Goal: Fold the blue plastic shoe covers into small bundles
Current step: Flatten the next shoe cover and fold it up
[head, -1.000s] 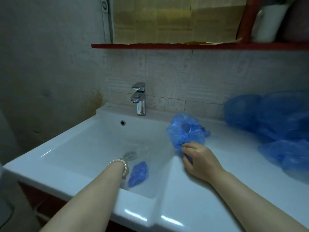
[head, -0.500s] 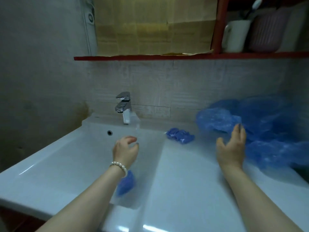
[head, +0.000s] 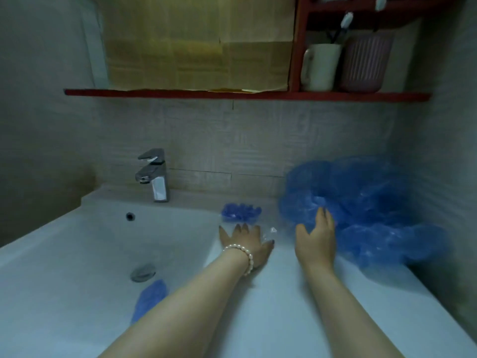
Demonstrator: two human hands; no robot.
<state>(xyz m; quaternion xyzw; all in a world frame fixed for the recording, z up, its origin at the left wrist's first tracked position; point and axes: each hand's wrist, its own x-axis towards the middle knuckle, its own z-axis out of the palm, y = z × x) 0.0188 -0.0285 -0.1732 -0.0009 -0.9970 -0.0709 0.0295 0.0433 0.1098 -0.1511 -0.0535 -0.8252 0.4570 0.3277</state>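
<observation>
2 small blue plastic bundles done: 1 mid-frame on tabletop point(head: 241, 211), 1 lower left in sink point(head: 149, 299). Loose blue shoe-cover pile point(head: 361, 202) at right remains. Both hands' fingers point(head: 324, 218) spread, holding nothing.

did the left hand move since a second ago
Yes. The left hand has come up out of the sink basin and now lies open on the counter, just short of the small folded bundle.
</observation>
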